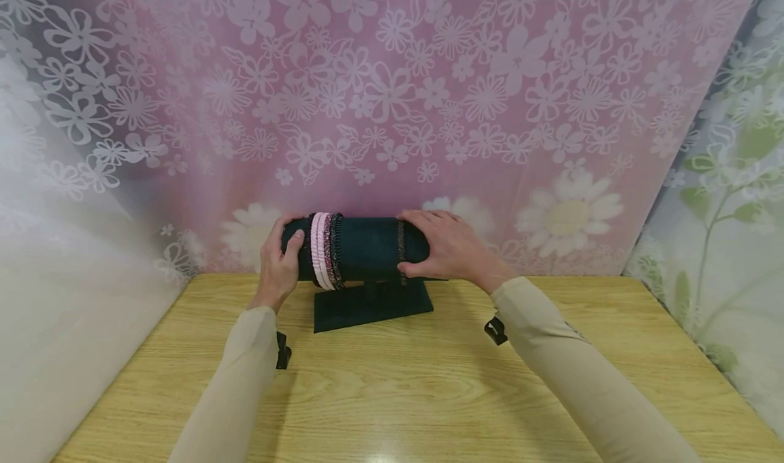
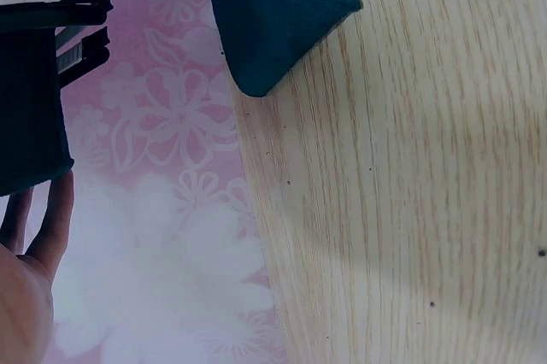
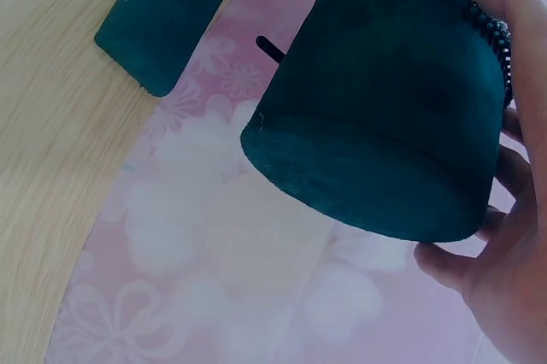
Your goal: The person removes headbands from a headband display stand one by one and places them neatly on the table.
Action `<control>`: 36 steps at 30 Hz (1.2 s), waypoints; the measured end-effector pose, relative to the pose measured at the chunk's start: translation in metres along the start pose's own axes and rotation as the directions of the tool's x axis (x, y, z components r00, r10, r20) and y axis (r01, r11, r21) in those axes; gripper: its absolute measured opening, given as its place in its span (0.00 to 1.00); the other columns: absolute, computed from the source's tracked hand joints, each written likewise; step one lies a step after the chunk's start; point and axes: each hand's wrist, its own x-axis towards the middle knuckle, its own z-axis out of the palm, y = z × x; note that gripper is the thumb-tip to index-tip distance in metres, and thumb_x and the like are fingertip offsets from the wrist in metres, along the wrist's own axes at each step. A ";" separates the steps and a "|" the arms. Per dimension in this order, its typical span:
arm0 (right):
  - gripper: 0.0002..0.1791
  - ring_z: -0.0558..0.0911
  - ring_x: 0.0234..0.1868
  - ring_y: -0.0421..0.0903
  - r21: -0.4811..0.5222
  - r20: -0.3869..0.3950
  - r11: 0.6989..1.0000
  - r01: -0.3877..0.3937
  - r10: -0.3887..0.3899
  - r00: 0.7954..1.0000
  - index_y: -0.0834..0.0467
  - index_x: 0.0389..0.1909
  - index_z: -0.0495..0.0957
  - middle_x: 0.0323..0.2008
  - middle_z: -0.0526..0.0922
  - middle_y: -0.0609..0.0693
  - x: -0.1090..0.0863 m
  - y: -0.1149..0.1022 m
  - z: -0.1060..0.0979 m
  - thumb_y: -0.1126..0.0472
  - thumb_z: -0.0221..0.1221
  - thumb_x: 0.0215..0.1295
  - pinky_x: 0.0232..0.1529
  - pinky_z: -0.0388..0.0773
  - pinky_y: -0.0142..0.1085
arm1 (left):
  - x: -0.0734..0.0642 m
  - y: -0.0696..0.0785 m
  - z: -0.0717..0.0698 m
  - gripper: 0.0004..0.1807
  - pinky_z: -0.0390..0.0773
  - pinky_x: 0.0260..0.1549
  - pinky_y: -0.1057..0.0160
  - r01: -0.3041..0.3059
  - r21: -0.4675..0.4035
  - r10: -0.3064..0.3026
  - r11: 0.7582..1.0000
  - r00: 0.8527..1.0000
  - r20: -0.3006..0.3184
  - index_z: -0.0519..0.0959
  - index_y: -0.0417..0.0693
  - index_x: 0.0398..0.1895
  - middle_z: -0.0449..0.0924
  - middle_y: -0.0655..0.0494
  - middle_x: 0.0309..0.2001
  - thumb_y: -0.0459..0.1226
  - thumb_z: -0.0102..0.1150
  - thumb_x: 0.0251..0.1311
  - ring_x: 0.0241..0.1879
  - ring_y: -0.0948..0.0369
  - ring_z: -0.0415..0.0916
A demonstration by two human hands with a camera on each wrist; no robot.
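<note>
A dark green velvet headband display stand (image 1: 369, 248) has a horizontal roll on a flat base (image 1: 343, 315). My left hand (image 1: 278, 267) grips the roll's left end, thumb in front. Close beside that thumb, pale pink headbands (image 1: 320, 250), a pink glittery one (image 1: 330, 248) and black ones sit round the roll. Toward the other end is a dark sparkly headband (image 1: 401, 240), its tips sticking out past the roll in the right wrist view. My right hand (image 1: 456, 248) spans the roll there and holds this headband, fingertips at the top and thumb lower in front.
The stand is on a light wood-grain table (image 1: 392, 388). A pink flowered curtain (image 1: 392, 75) hangs right behind it, with pale patterned curtains on both sides. Black straps (image 1: 495, 330) hang from both wrists.
</note>
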 end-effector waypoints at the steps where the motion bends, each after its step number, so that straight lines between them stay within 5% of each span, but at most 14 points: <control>1: 0.49 0.71 0.71 0.60 -0.001 0.000 1.000 -0.002 0.002 1.000 0.49 0.76 0.64 0.74 0.70 0.53 -0.001 0.001 0.000 0.32 0.66 0.57 0.69 0.67 0.62 | 0.000 0.000 0.000 0.22 0.72 0.58 0.48 0.001 0.000 -0.001 1.000 1.000 0.001 0.74 0.52 0.67 0.78 0.54 0.62 0.46 0.45 0.76 0.54 0.55 0.76; 36: 0.49 0.68 0.74 0.59 0.067 0.030 0.997 -0.036 0.034 0.999 0.50 0.78 0.62 0.75 0.68 0.53 -0.016 0.014 -0.004 0.35 0.66 0.59 0.70 0.68 0.59 | 0.000 0.000 0.001 0.22 0.72 0.57 0.51 -0.007 0.022 0.007 1.000 1.000 -0.002 0.73 0.50 0.68 0.78 0.53 0.63 0.45 0.45 0.76 0.55 0.55 0.76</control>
